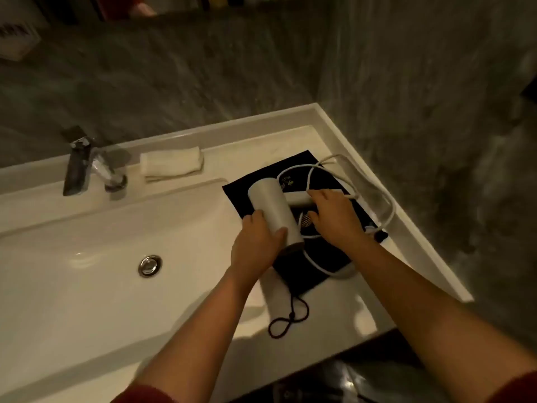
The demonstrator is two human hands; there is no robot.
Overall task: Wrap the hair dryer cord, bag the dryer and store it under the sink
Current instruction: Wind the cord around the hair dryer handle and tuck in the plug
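A white hair dryer (pixel 271 205) lies on a flat black drawstring bag (pixel 334 257) on the counter to the right of the basin. My left hand (pixel 255 242) grips the near end of the dryer's barrel. My right hand (pixel 331 213) closes over the dryer's handle. The white cord (pixel 386 205) loops loosely over the bag and along the counter's right edge, ending near a dark plug (pixel 380 235). The bag's black drawstring (pixel 287 318) trails toward the counter's front edge.
A white basin (pixel 87 286) with a chrome drain (pixel 149 265) fills the left. A chrome faucet (pixel 87 167) stands behind it, and a folded white towel (pixel 171 163) lies on the back ledge. Grey walls close in behind and to the right of the counter (pixel 421 251).
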